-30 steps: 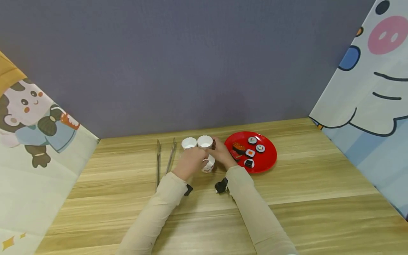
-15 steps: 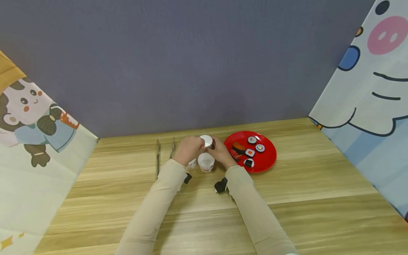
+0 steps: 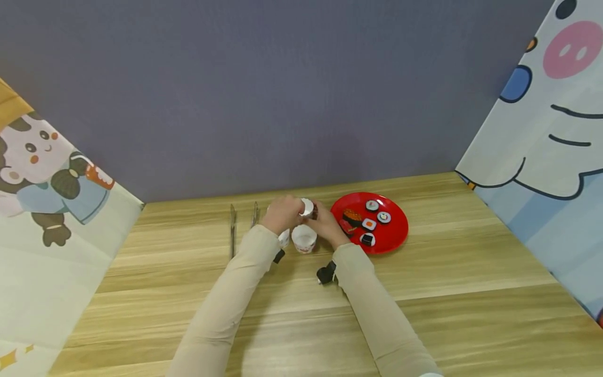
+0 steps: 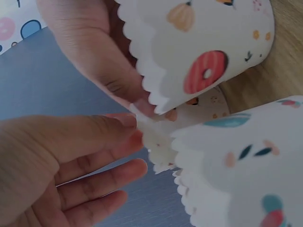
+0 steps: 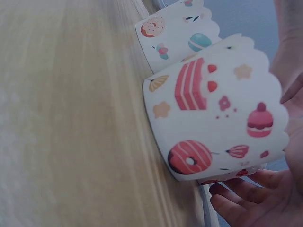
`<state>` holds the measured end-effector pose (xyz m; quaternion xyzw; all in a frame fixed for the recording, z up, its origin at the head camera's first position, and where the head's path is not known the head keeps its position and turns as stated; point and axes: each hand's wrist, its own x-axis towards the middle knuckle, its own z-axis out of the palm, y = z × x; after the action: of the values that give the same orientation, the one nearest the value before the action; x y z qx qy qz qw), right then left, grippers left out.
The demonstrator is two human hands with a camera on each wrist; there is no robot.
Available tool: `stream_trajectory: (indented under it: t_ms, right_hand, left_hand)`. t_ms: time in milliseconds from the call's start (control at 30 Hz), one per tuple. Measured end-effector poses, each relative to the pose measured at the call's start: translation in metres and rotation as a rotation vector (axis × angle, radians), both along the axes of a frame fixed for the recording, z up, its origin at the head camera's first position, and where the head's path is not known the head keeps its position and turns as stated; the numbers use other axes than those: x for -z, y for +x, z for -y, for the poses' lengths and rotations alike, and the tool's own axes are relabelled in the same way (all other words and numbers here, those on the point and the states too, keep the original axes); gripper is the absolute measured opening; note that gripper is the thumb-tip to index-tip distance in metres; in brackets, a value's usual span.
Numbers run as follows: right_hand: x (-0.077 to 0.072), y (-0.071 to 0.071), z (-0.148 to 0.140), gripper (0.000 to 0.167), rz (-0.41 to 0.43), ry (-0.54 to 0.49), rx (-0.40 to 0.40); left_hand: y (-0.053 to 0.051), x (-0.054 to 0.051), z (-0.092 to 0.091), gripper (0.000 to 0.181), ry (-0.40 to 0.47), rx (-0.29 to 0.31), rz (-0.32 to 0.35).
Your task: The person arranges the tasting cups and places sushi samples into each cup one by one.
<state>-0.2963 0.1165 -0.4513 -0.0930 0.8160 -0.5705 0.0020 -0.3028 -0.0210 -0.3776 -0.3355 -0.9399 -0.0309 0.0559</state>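
Observation:
Paper baking cups with scalloped rims and printed sweets stand close together at the back of the table. My left hand (image 3: pixel 282 213) pinches the rim of the back right cup (image 3: pixel 308 207) between thumb and fingertips. On that cup's right side, my right hand (image 3: pixel 326 226) grips the wall, its thumb near the rim. Closer to me sit the front right cup (image 3: pixel 303 240) and the front left cup (image 3: pixel 284 239), which the left hand partly covers. A doughnut-printed cup (image 5: pixel 218 113) fills much of the right wrist view. Whatever stands behind the left hand is mostly hidden.
A red plate (image 3: pixel 398 230) with several sushi pieces (image 3: pixel 369 224) lies right of the right hand. Metal tongs (image 3: pixel 233 233) lie left of the cups. Behind rises a grey panel (image 3: pixel 301 104); printed panels flank the wooden table (image 3: pixel 424 324).
My left hand has moved away from me, from above the front cups to the back right cup's rim. The front right cup has come into fuller view. My right hand stays nearly still.

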Motion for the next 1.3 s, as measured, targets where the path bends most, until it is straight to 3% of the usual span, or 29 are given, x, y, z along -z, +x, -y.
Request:
stream_trajectory:
  t_ms: [167, 367, 700, 1200, 1300]
  right_hand:
    - [0.0000, -0.0005, 0.0004, 0.058, 0.027, 0.009, 0.003]
    - [-0.0003, -0.0010, -0.0002, 0.060, 0.042, 0.009, 0.015]
    - [-0.0009, -0.0005, -0.0015, 0.063, 0.042, -0.010, 0.003]
    - [0.0006, -0.0021, -0.0015, 0.063, 0.035, -0.028, -0.014]
    - [-0.0073, 0.0026, -0.0009, 0.063, 0.041, -0.033, -0.024]
  left_hand:
    - [-0.0020, 0.0042, -0.0021, 0.015, -0.020, -0.005, -0.009]
    - [-0.0048, 0.0067, -0.0046, 0.018, 0.004, 0.020, -0.011]
    - [-0.0053, 0.0068, -0.0061, 0.021, 0.018, 0.003, 0.021]
    - [-0.0010, 0.0043, -0.0050, 0.015, -0.001, -0.045, -0.048]
    - [-0.0001, 0.0042, -0.0038, 0.016, 0.012, -0.043, -0.071]
